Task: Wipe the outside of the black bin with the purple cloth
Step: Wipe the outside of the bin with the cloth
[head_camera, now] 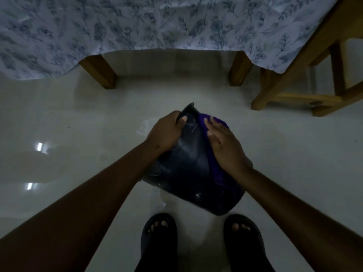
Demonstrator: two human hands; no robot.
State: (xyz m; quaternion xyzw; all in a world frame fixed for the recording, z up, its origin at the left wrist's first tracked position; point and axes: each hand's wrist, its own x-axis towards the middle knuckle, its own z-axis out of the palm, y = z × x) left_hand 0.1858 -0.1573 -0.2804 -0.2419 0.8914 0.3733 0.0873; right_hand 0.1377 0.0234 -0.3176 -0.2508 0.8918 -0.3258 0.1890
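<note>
The black bin [186,165] is tipped over, lying on its side on the pale floor in front of my feet, its rim pointing away from me. My left hand [167,132] grips the bin's rim at the far left, thumb over the edge. The purple cloth [214,167] is draped along the bin's right side. My right hand [224,144] lies flat on the cloth with fingers spread, pressing it against the bin. Part of the cloth is hidden under that hand.
A table with a blue floral tablecloth [157,22] stands ahead, its wooden legs [102,71] about a bin's length beyond the bin. A wooden chair or stool frame [294,89] is at the right. My feet in black sandals [159,232] are just behind the bin.
</note>
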